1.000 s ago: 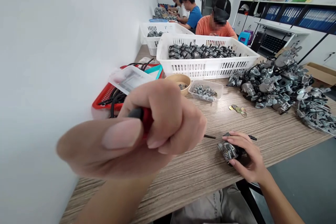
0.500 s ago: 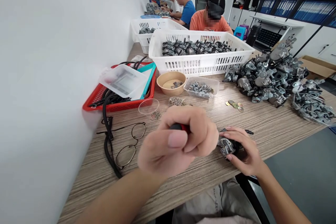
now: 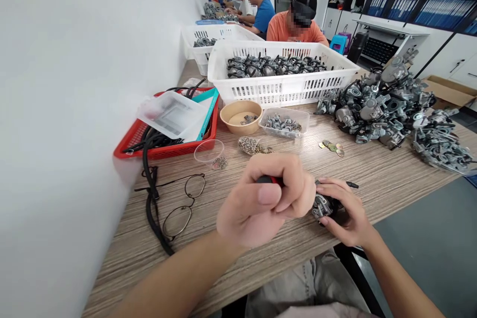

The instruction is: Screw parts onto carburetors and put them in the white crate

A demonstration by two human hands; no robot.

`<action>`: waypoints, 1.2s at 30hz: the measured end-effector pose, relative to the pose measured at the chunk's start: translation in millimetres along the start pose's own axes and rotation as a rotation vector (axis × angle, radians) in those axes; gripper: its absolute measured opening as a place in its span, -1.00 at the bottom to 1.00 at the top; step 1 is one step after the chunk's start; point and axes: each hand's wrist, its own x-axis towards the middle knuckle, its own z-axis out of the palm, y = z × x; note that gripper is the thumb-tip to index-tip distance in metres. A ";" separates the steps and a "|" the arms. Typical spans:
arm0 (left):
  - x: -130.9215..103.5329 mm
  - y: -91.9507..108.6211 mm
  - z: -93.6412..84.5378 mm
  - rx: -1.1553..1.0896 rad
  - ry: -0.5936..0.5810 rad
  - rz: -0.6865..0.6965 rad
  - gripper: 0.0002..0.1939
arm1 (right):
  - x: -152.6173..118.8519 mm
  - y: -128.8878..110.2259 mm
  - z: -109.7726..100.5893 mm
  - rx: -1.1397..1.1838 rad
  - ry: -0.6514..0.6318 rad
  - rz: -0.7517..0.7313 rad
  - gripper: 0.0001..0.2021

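Head view: my left hand [image 3: 270,203], at the centre of the frame, is curled tight around a tool [image 3: 265,180]; only its black and red end shows to me. My right hand [image 3: 345,208], right of centre, is bent round a metal part [image 3: 321,207] at the table [image 3: 261,261]. My left hand overlaps the part in my view, so I cannot tell whether the tool meets it. Above my right hand I see discs [image 3: 331,147]; at upper right, a pile [image 3: 372,107] of metal pieces. A bowl [image 3: 240,128] and a tub [image 3: 281,133] stand at upper centre, before a white basket [image 3: 276,92]. Glasses [image 3: 192,202] lie at left, below a red basket [image 3: 175,150].
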 end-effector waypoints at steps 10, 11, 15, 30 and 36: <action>-2.1 -14.4 -2.1 -0.047 0.043 -0.048 -0.59 | 0.2 0.0 0.6 -0.007 -0.003 -0.014 -0.50; -2.8 -14.1 -1.3 -0.045 0.034 -0.042 -0.59 | 0.3 0.1 0.6 -0.008 -0.005 -0.014 -0.50; -4.1 -4.3 3.2 -0.013 0.041 -0.043 -0.50 | 0.2 -0.1 0.9 -0.015 -0.011 -0.008 -0.52; 1.4 16.4 8.9 0.026 0.127 -0.163 -0.24 | -1.6 -0.3 2.7 -0.002 -0.014 -0.015 -0.53; 0.6 2.6 8.3 -0.013 0.135 -0.123 -0.31 | -0.7 -0.9 2.7 -0.016 -0.004 -0.022 -0.54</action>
